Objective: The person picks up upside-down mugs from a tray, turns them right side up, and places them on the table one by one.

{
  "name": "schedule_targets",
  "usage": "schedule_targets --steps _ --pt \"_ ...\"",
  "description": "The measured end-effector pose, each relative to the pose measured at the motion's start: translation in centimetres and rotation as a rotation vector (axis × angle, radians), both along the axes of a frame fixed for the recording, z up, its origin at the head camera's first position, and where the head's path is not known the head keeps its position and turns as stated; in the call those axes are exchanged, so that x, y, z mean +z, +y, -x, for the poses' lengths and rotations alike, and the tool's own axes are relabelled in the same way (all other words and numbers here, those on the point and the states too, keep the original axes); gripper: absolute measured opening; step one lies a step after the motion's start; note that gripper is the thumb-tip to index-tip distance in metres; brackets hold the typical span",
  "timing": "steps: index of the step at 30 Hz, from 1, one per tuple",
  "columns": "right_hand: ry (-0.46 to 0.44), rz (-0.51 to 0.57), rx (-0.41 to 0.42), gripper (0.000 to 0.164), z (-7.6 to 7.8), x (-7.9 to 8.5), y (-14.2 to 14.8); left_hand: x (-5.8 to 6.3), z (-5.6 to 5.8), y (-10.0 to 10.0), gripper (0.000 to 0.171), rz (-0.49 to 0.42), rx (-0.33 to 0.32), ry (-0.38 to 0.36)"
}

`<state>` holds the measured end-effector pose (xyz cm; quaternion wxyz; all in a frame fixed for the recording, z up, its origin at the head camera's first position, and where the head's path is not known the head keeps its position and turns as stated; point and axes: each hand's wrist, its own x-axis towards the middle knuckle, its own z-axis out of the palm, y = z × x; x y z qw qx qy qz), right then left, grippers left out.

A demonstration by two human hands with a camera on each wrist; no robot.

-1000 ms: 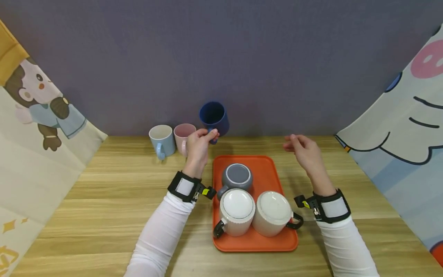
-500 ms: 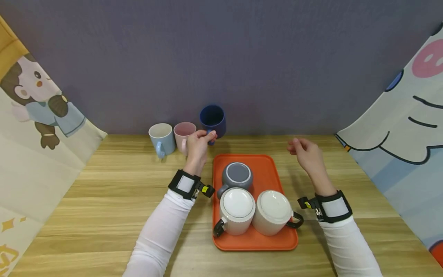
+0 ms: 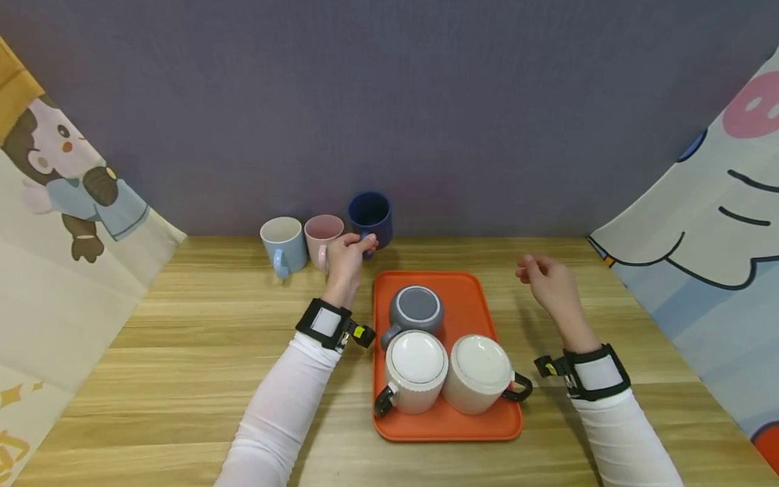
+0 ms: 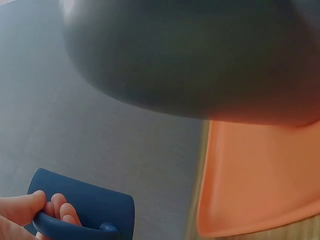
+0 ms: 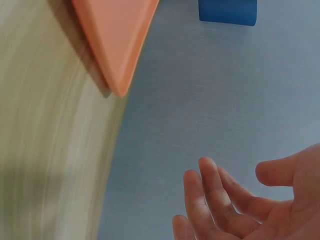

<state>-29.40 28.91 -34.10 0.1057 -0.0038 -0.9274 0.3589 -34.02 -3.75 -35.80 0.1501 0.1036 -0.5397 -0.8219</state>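
Lower than a second ago, the navy mug (image 3: 381, 228) is beside the pink mug (image 3: 316, 245) (whether it meets the table (image 3: 201, 325) is unclear), its handle (image 4: 80, 232), mostly hidden from above but plain in the left wrist view, gripped by the left hand (image 3: 347, 262), while the right hand (image 3: 555, 289) holds nothing, fingers loosely bent.

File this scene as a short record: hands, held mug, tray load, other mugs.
Left hand: grips navy mug by its handle
Right hand: right of tray, holding nothing
Navy mug: mouth up; contact with table unclear
Tray load: gray mug, left white mug, right white mug, all upside down
Other mugs: pale blue mug, pink mug, upright on table, left of navy mug
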Motion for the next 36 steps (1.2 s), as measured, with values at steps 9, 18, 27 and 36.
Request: schedule_targets --steps 9,18,27,36 --pt "-0.039 0.054 -0.035 0.053 1.3 -1.9 1.8 -0.5 0.3 -0.2 0.027 0.005 0.008 -0.049" --pt "0.022 -0.048 -0.103 0.061 8.2 -11.5 8.7 -0.8 0.6 -0.3 0.028 0.036 0.022 -0.09" --pt "-0.028 -0.054 -0.118 0.064 6.0 -8.6 8.3 -1.5 1.1 -0.5 0.029 0.03 0.027 -0.111" --pt "-0.051 -0.041 -0.061 0.06 0.2 -1.6 4.1 -1.9 1.3 -0.5 0.027 0.043 0.028 -0.14"
